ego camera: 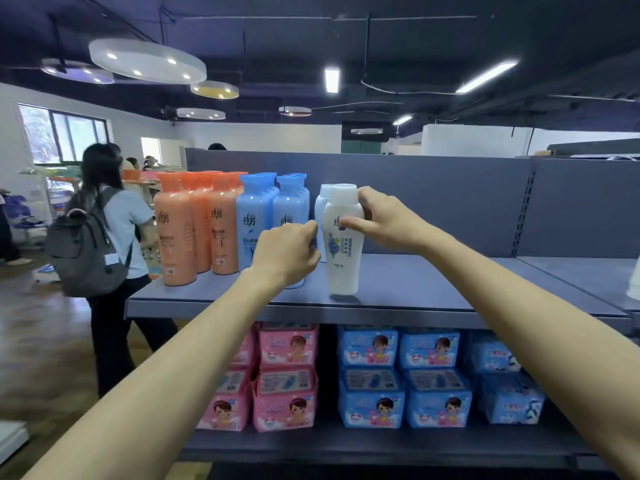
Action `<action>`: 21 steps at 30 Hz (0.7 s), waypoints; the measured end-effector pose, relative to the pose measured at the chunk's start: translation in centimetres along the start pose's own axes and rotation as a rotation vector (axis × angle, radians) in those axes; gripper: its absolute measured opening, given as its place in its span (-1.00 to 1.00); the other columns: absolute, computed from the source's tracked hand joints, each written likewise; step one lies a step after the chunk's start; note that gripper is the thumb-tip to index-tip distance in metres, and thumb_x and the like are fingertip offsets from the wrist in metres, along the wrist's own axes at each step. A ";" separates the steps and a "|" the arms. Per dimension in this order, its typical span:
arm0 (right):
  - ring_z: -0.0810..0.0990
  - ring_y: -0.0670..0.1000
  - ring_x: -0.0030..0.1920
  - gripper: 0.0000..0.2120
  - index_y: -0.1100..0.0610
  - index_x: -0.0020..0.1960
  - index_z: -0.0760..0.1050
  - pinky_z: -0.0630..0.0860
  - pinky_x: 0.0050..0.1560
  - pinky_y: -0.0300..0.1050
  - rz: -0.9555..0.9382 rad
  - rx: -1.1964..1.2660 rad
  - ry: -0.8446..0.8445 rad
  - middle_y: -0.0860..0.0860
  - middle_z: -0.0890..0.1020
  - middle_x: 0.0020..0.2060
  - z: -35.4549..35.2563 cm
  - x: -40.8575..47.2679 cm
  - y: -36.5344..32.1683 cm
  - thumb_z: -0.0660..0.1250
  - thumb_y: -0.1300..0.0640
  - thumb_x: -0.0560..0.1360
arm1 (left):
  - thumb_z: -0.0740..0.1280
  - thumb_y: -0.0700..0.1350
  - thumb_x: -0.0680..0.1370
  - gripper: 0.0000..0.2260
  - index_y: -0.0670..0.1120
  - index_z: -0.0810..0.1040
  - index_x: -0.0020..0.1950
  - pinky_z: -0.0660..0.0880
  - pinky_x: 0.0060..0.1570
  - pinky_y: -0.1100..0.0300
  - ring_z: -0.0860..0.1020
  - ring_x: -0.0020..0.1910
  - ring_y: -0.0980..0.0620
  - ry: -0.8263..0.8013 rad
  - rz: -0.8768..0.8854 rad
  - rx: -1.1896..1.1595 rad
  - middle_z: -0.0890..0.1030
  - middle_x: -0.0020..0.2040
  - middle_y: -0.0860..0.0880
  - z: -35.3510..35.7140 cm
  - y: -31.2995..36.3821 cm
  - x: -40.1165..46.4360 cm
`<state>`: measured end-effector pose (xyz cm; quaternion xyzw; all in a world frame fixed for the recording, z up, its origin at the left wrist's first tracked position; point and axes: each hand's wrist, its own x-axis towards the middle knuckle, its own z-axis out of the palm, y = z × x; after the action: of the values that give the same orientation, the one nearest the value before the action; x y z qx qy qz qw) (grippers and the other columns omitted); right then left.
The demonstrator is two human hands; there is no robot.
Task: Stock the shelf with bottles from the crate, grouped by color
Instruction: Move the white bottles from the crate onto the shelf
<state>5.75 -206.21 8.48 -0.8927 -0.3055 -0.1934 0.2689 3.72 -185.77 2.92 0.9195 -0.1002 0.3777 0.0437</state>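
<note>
The right hand [388,220] held the front white bottle [343,244] near its shoulder, thumb across the label and fingers curled behind the cap. The left hand [287,252] was loosely curled, its fingertips touching that bottle's left side, gripping nothing. The bottle stood upright on the shelf [415,289], a second white bottle [322,216] just behind, blue bottles [254,220] beyond the left knuckles, orange bottles [176,230] further left. Advice: slide it back flush, label forward, base kept flat.
</note>
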 end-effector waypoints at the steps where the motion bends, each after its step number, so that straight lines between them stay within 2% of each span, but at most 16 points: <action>1: 0.57 -0.02 0.00 -0.61 0.08 0.29 0.39 0.47 -0.09 -0.17 0.013 0.005 -0.008 -0.04 0.59 0.07 0.3 0.3 0.3 0.34 -0.08 0.57 | 0.23 -0.07 0.51 -0.81 -0.07 0.50 0.08 0.46 -0.19 0.07 0.57 -0.10 -0.13 -0.007 0.001 0.002 0.64 -0.12 0.00 0.2 -0.1 0.1; 5: 0.60 0.02 0.09 -0.60 0.04 0.32 0.37 0.61 -0.02 -0.03 0.082 0.086 -0.037 -0.02 0.59 0.13 1.7 1.0 1.8 0.33 -0.09 0.57 | 0.23 -0.06 0.52 -0.81 -0.07 0.49 0.09 0.43 -0.21 0.09 0.57 -0.11 -0.12 -0.015 0.017 0.014 0.64 -0.13 0.00 0.7 -0.2 0.3; 8: 0.61 0.00 0.10 -0.59 0.04 0.30 0.39 0.63 0.00 0.05 0.142 0.168 -0.030 -0.03 0.62 0.11 2.5 1.3 2.6 0.34 -0.12 0.55 | 0.23 -0.06 0.53 -0.81 -0.07 0.49 0.09 0.46 -0.20 0.08 0.57 -0.12 -0.11 -0.020 0.024 0.018 0.64 -0.12 0.00 1.1 -0.4 0.2; 11: 0.64 -0.03 0.11 -0.46 0.02 0.27 0.39 0.63 0.08 0.11 0.192 0.303 -0.041 -0.05 0.64 0.11 2.9 1.4 3.0 0.41 -0.23 0.41 | 0.23 -0.05 0.52 -0.81 -0.07 0.49 0.09 0.50 -0.17 0.05 0.57 -0.10 -0.12 -0.027 0.017 0.008 0.63 -0.12 0.00 1.2 -0.7 0.2; 14: 0.62 -0.05 0.06 -0.39 0.03 0.23 0.38 0.62 0.04 -0.01 0.225 0.186 -0.068 -0.06 0.61 0.07 3.6 0.6 3.3 0.56 -0.15 0.33 | 0.23 -0.06 0.52 -0.80 -0.07 0.48 0.10 0.50 -0.16 0.05 0.56 -0.11 -0.12 -0.037 0.018 0.008 0.63 -0.12 -0.01 1.3 -0.9 0.2; 17: 0.60 -0.06 0.00 -0.36 0.08 0.21 0.40 0.55 -0.10 -0.19 0.254 0.116 -0.068 -0.07 0.61 0.04 5.8 -0.6 3.9 0.63 -0.06 0.28 | 0.22 -0.07 0.51 -0.81 -0.08 0.48 0.09 0.45 -0.21 0.08 0.56 -0.14 -0.12 -0.040 0.018 0.020 0.63 -0.14 -0.01 1.5 -0.9 0.1; 21: 0.60 -0.09 -0.01 -0.39 0.05 0.20 0.47 0.51 -0.05 -0.21 0.288 0.154 -0.047 -0.06 0.63 0.06 7.8 -0.6 4.7 0.63 -0.07 0.26 | 0.21 -0.08 0.52 -0.81 -0.09 0.48 0.08 0.40 -0.25 0.10 0.56 -0.15 -0.12 -0.058 0.026 0.025 0.62 -0.15 -0.01 1.9 -0.8 0.2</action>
<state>9.78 -205.01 0.39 -0.9084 -0.1944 -0.1077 0.3541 5.31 -185.33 1.73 0.9291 -0.1086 0.3527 0.0244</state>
